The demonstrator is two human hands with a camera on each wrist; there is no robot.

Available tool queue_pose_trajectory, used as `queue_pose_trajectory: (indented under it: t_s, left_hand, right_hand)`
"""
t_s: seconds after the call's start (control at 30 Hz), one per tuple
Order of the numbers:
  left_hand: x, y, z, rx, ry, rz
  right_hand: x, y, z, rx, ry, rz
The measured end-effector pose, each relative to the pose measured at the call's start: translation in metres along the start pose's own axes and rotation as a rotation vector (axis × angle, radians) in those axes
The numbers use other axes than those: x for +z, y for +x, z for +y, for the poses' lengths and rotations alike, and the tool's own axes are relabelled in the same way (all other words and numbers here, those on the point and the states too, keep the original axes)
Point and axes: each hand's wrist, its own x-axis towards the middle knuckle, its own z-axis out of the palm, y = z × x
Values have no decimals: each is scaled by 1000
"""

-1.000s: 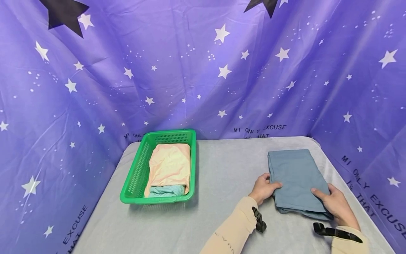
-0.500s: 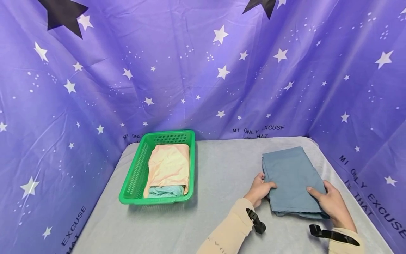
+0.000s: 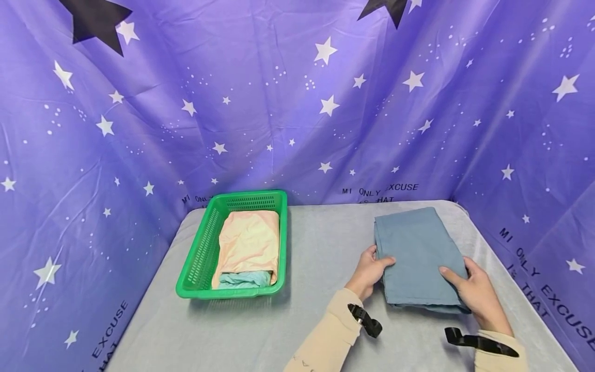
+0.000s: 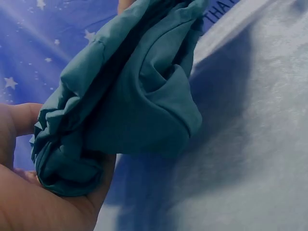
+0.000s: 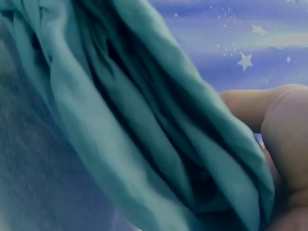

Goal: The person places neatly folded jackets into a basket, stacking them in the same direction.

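A folded blue-grey cloth [image 3: 416, 258], perhaps a garment, is held between both hands over the right part of the table. The left hand [image 3: 369, 271] grips its left edge, thumb on top and fingers beneath. On the opposite edge, the right hand [image 3: 476, 292] holds it the same way. In the left wrist view the cloth [image 4: 130, 101] shows its gathered layers inside the curled left hand [image 4: 53, 197], with a shadow on the table below. The right wrist view shows several stacked folds of the cloth [image 5: 130, 120] beside the right hand [image 5: 288, 139]. Most fingertips are hidden under the cloth.
A green plastic basket [image 3: 186, 284] stands on the left of the grey-covered table [image 3: 321, 248]. Inside it lie a folded pale peach cloth [image 3: 251, 240] and a teal cloth [image 3: 244, 279]. A purple star-printed curtain [image 3: 260, 103] encloses the back and sides.
Both hands have carried the folded cloth leftward and slightly away from the body. Their grip looks the same, and the basket with its cloths has stayed put.
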Motion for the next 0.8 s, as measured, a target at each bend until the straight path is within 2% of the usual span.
queue_pose_trajectory:
  t_s: [0.1,0.47,0.8]
  left_hand:
    - [-7,-1,5,24,-13,1]
    - [-35,-7,23,73,26,6]
    - [-59,-12,35,100,12,-49]
  right_hand:
    - [5,0,-6,1,16,-11]
    - [21,6,-24,-15,61,-75]
    - [34,7,-40,-8,44,-137]
